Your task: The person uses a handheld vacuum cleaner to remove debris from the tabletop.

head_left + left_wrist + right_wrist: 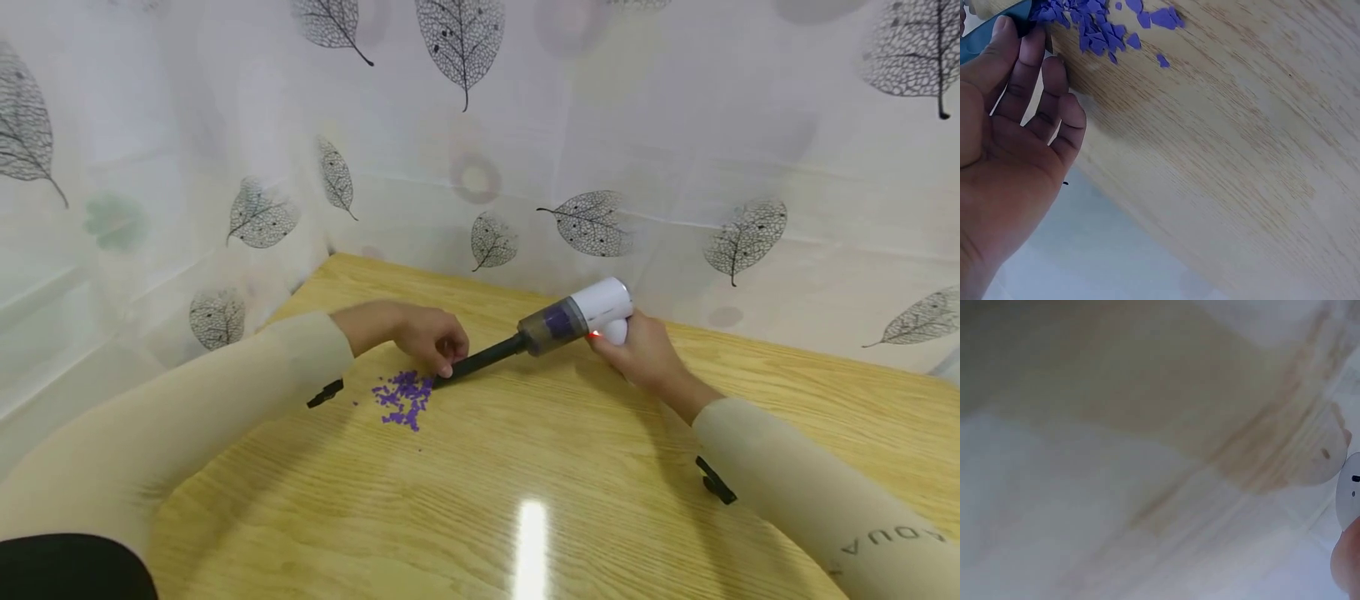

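Note:
A white handheld vacuum cleaner (pixel 602 302) with a see-through dust cup slants above the wooden table (pixel 480 483). My right hand (pixel 647 354) grips its white handle, where a small red light glows. The tip of its long black nozzle (pixel 483 358) is pinched between the thumb and forefinger of my left hand (pixel 431 335). Purple paper scraps (pixel 403 400) lie loosely heaped at the nozzle's mouth; the left wrist view shows these scraps (pixel 1094 28) close by the fingertips. In the right wrist view, only the white handle's end (pixel 1349 494) and part of a finger (pixel 1349 559) appear.
A pale curtain (pixel 420 150) printed with dark leaves hangs behind the table and along its left side. Glare from a lamp (pixel 531 542) shows on the tabletop near me. A dark rounded object (pixel 71 571) sits at the lower left corner.

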Motion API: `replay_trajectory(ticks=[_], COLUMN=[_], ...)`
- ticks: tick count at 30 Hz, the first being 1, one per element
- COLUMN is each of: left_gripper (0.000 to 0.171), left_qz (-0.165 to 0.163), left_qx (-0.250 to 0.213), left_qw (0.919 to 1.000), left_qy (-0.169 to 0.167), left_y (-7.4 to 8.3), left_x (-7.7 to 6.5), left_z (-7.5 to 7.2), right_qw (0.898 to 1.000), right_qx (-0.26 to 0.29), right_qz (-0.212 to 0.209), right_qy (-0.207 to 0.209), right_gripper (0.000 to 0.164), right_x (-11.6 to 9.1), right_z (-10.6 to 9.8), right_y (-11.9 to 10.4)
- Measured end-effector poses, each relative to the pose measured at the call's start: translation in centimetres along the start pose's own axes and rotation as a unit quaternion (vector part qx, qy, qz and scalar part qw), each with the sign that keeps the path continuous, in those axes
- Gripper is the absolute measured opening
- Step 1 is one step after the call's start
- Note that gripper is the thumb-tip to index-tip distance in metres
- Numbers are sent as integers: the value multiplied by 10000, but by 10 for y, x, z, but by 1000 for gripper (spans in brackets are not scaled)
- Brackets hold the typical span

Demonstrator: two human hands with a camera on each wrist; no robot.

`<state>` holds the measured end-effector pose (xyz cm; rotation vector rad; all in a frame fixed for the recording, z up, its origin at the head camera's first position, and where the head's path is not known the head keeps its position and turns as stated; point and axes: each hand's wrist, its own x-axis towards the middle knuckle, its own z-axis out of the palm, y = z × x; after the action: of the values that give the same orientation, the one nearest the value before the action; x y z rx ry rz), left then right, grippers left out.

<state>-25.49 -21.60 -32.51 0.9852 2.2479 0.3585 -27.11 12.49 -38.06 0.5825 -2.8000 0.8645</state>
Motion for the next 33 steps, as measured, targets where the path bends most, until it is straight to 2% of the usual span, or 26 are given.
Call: replay_trajectory(ticks=[5, 22, 27, 33], left_gripper=[11, 12, 14, 17], left_qz=[-21, 13, -8, 131], left_qx=[62, -340, -525, -418], left_qw=[9999, 9982, 9964, 9957], left_qy=[-127, -492, -661, -813], left_y=[2, 2, 6, 15], left_x=[-1, -6, -6, -4], left_z=[1, 3, 6, 11], right_qw=[10000, 9992, 9988, 9978], right_qx=[-51, -8, 66, 173], right_qz=[-81, -374, -480, -638], right_qy=[16, 135, 80, -35], right_gripper=[38, 35, 36, 35], right_x=[2, 5, 1, -5], right_z=[2, 6, 5, 2], right_y=[0, -5, -5, -5])
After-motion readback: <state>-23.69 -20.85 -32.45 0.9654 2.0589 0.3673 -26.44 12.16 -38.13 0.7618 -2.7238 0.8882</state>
